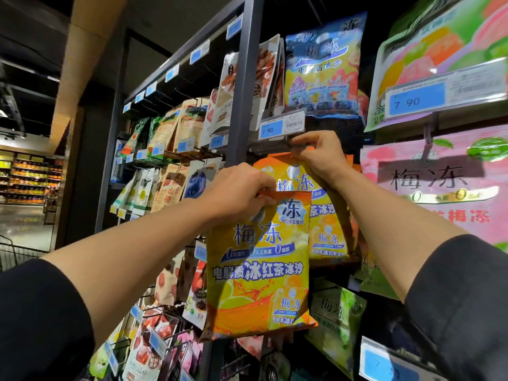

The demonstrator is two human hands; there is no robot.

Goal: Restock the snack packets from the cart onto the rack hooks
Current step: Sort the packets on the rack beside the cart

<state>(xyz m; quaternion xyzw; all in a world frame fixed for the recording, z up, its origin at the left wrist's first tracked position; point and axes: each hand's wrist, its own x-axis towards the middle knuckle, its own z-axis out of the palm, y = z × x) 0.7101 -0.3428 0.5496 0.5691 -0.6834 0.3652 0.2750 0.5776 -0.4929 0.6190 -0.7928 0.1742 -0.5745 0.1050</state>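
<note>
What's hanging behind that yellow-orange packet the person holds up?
Behind the held packet, pinched by the left hand, hangs a matching orange packet whose top the right hand grips at the hook. Its left part is covered, and any more behind it cannot be seen.

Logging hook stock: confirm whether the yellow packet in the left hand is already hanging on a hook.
No: the left hand pinches the yellow packet by its top edge, below the hook and off it.

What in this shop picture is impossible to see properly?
- Hook tip: head view, covered by the right hand.
- Hole in the orange packet: hidden under the left hand.
- Cart: barely visible at the left edge.
- Barcode print on the price tag: too small.
</note>
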